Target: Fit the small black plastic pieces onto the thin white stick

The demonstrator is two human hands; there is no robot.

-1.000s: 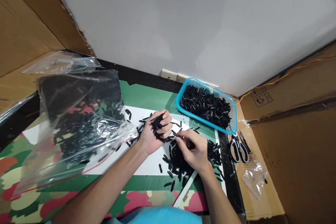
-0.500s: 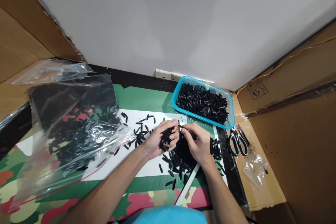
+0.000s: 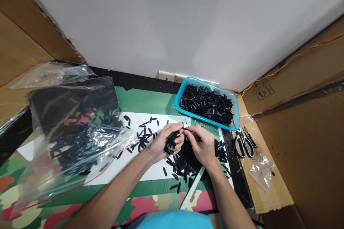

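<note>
Curled around a bunch of small black strips (image 3: 171,142), my left hand (image 3: 161,145) is closed above the white sheet (image 3: 104,177). My right hand (image 3: 201,145) pinches one small black piece (image 3: 184,128) between thumb and forefinger, right at the left fingertips. What these pieces are made of I cannot tell. Under and beside the hands lies a pile of the same black pieces (image 3: 182,166), partly hidden by the right hand. More loose black pieces (image 3: 143,137) are scattered on the sheet left of my left hand.
A blue plastic basket (image 3: 177,105) full of black pieces stands behind my right hand. At left lies a large clear zip bag (image 3: 72,132) with black pieces inside. Scissors (image 3: 244,145) and a small clear bag (image 3: 261,173) rest on cardboard at right. Cardboard walls flank both sides.
Both hands stay in nearly the same place. The small piece in the right fingers has shifted slightly, and the fingertips of both hands are a little closer together.
</note>
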